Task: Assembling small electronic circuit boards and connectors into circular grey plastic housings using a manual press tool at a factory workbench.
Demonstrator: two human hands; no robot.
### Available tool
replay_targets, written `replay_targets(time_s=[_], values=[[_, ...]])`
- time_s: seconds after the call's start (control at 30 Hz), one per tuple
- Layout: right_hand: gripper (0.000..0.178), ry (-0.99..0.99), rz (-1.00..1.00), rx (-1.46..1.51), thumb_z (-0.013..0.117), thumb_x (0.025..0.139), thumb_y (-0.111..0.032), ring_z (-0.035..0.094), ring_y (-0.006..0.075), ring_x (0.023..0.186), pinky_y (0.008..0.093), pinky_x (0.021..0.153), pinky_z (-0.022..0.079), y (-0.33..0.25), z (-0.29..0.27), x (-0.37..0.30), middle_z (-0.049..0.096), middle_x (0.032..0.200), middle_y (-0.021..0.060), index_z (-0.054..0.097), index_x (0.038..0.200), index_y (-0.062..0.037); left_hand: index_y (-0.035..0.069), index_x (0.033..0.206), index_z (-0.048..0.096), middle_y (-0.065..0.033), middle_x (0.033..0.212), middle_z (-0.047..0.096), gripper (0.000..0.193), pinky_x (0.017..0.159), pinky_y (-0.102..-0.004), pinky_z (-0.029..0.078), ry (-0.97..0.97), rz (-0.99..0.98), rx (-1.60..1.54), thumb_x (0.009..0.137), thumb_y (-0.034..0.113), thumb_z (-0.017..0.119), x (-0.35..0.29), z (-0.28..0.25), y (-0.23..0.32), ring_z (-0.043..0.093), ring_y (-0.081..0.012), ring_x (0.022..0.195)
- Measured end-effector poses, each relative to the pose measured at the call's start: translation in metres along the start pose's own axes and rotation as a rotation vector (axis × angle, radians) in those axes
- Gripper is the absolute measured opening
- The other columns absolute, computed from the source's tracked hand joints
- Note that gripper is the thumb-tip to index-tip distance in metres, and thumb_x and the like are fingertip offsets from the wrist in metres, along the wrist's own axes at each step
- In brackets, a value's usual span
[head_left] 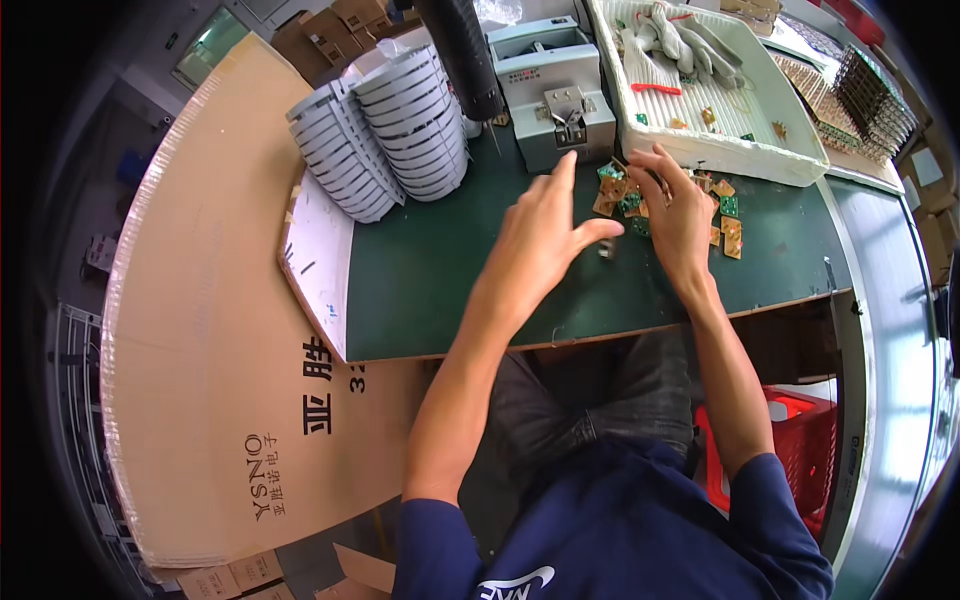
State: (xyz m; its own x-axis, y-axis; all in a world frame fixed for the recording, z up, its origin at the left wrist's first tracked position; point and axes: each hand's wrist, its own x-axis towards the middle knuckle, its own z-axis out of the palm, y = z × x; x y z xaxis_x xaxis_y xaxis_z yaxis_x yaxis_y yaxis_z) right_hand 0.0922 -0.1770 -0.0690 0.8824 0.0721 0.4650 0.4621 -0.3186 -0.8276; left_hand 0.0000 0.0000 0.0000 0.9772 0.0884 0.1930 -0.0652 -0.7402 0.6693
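Brown cardboard makes the largest thing, a tall panel [220, 300] well to the left of the grey machine [545, 85], which serves as landmark; the green desk [420, 290] spreads beneath and in front of the machine. Just to the machine's right sits a white foam tray [760, 168], and just to its left stand two grey ribbed stacks [415, 125]. In front of the machine the hands are apart: the left hand [540, 225], thumb spread from its fingers, seems to hold nothing; the right hand [683, 220], forward and right of the machine, curls over the small boards [612, 190], and whether it pinches one I cannot tell. Those boards lie loosely heaped near the machine's front right corner. Handling them probably goes best by separating a single board, gripping its edges lightly, and keeping the left fingers clear of the machine's front fixture [568, 112].
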Motion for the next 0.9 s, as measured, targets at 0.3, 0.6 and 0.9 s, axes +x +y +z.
replay_targets(time_s=[0.3, 0.6, 0.9], values=[[0.023, 0.016, -0.461, -0.241, 0.077, 0.085, -0.005, 0.063, 0.0292, 0.114, 0.0403, 0.099, 0.050, -0.015, -0.008, -0.019, 0.074, 0.114, 0.0079, 0.073, 0.107, -0.0077, -0.001, 0.135, 0.063, -0.0206, 0.128, 0.069, 0.077, 0.104, -0.0420, 0.051, 0.423, 0.126, 0.511, 0.088, 0.059, 0.076, 0.092, -0.224, -0.050, 0.066, -0.0314, 0.120], [0.028, -0.536, -0.454, -0.400, 0.063, 0.093, -0.002, 0.050, 0.0368, 0.140, 0.0519, 0.124, 0.031, 0.000, -0.028, -0.048, 0.067, 0.134, 0.0136, 0.069, 0.120, -0.0040, 0.011, 0.124, 0.073, -0.0032, 0.113, 0.071, 0.073, 0.094, -0.0334, 0.044, -0.282, -0.393, 0.417, 0.087, 0.074, 0.067, 0.153, -0.276, -0.102, 0.060, -0.0155, 0.105], [0.026, -0.384, -0.454, -0.373, 0.065, 0.089, 0.004, 0.051, 0.0390, 0.139, 0.0511, 0.120, 0.038, 0.003, -0.030, -0.039, 0.068, 0.129, 0.0144, 0.070, 0.114, -0.0018, -0.002, 0.133, 0.066, -0.0189, 0.131, 0.069, 0.090, 0.109, -0.0414, 0.045, -0.134, -0.478, 0.200, 0.079, 0.069, 0.075, 0.145, -0.270, -0.119, 0.064, -0.0300, 0.123]])
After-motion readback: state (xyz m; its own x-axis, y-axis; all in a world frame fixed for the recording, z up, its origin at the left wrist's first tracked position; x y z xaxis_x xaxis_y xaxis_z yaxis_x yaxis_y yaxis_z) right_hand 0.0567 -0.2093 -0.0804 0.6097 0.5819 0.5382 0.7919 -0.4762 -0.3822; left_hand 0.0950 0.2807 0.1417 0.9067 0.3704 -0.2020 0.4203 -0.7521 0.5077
